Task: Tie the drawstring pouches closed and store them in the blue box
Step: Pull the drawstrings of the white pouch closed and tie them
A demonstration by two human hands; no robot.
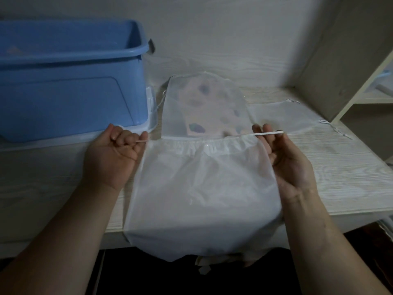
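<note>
Both hands pull a white pouch (pixel 202 188) by its drawstring: left hand (pixel 114 152) fisted around one end, right hand (pixel 285 158) pinching the other. It hangs over the table (pixel 340 177) edge, right of the blue box (pixel 70 81)

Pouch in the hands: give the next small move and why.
Probably keep drawing both hands apart. The left hand and right hand each grip a drawstring end, and the pouch mouth is gathered but not yet shut or knotted.
</note>
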